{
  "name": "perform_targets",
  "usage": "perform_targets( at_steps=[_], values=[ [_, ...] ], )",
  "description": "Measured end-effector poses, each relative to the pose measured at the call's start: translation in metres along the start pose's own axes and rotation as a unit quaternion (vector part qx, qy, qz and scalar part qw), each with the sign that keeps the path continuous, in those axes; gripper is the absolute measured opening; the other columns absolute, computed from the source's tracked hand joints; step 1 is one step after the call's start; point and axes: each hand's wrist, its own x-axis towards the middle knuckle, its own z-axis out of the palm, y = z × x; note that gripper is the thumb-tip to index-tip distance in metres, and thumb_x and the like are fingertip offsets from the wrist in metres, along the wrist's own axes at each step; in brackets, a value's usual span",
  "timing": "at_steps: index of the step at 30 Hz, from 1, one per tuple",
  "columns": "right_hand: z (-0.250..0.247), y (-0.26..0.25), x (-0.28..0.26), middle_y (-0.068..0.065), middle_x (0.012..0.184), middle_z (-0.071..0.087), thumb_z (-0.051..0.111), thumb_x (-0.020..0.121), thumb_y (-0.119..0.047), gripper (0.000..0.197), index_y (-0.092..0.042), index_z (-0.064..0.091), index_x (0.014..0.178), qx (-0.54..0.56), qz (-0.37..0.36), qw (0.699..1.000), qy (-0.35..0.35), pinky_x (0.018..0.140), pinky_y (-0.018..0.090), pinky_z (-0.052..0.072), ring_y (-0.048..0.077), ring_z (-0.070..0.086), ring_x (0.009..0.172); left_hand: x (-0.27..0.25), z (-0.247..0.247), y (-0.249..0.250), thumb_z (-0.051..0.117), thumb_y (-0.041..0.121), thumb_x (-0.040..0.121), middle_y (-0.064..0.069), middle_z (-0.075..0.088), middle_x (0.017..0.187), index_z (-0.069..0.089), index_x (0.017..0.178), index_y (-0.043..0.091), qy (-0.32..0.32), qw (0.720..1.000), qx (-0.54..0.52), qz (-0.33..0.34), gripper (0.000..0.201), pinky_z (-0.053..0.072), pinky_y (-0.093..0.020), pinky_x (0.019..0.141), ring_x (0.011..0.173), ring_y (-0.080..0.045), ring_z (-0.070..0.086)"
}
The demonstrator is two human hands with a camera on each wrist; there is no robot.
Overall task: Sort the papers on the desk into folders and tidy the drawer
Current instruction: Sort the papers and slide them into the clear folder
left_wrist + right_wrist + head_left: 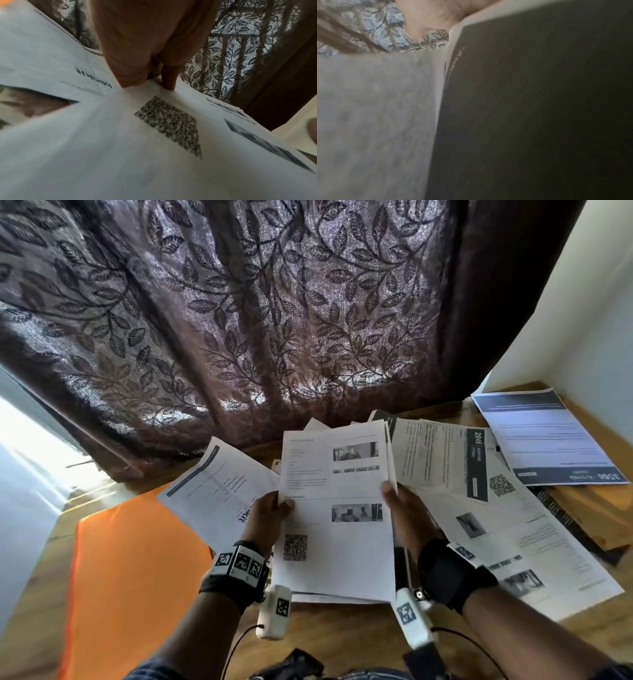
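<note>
I hold a stack of printed papers [337,508] upright above the desk, its top sheet showing two grey photos and a QR code [171,124]. My left hand [270,510] pinches the stack's left edge, thumb on top, and also holds a white "blinkit" sheet [219,491] [51,65] fanned out to the left. My right hand [400,505] grips the stack's right edge with the thumb in front. The right wrist view shows only blurred paper [373,115] and a dark page [530,108] close up.
More printed sheets [479,491] lie spread on the wooden desk [342,631] at right, one with a dark header [548,436] near the white wall. An orange folder [133,577] lies at left. A brown leaf-patterned curtain [239,320] hangs behind the desk.
</note>
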Motion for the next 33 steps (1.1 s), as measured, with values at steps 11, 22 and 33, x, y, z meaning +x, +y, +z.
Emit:
perform_targets(
  at_steps=[11, 22, 33],
  values=[
    [0.004, -0.028, 0.032, -0.003, 0.11, 0.075, 0.067, 0.092, -0.01, 0.025, -0.029, 0.069, 0.108, -0.025, -0.063, 0.998, 0.001, 0.092, 0.026, 0.053, 0.005, 0.069, 0.103, -0.021, 0.001, 0.06, 0.048, -0.007, 0.094, -0.015, 0.068, 0.119, 0.047, 0.128, -0.004, -0.013, 0.968, -0.222, 0.113, 0.034, 0.058, -0.036, 0.079, 0.103, -0.026, 0.068],
    [0.002, -0.023, 0.026, 0.0, 0.104, 0.077, 0.072, 0.084, -0.003, 0.031, -0.025, 0.07, 0.106, 0.048, -0.044, 0.997, -0.034, 0.085, 0.028, 0.059, 0.015, 0.072, 0.1, -0.036, 0.004, 0.05, 0.061, 0.005, 0.086, -0.018, 0.068, 0.121, 0.055, 0.127, 0.001, -0.043, 0.965, -0.22, 0.137, 0.041, 0.057, -0.041, 0.083, 0.109, -0.036, 0.066],
    [0.004, -0.012, 0.023, -0.002, 0.106, 0.074, 0.073, 0.084, -0.002, 0.032, -0.027, 0.067, 0.104, 0.03, -0.05, 0.998, -0.024, 0.084, 0.024, 0.058, 0.006, 0.071, 0.097, -0.039, 0.014, 0.04, 0.056, 0.009, 0.094, -0.014, 0.07, 0.118, 0.053, 0.128, -0.004, -0.025, 0.964, -0.232, 0.129, 0.036, 0.059, -0.039, 0.078, 0.105, -0.032, 0.068]
  ],
)
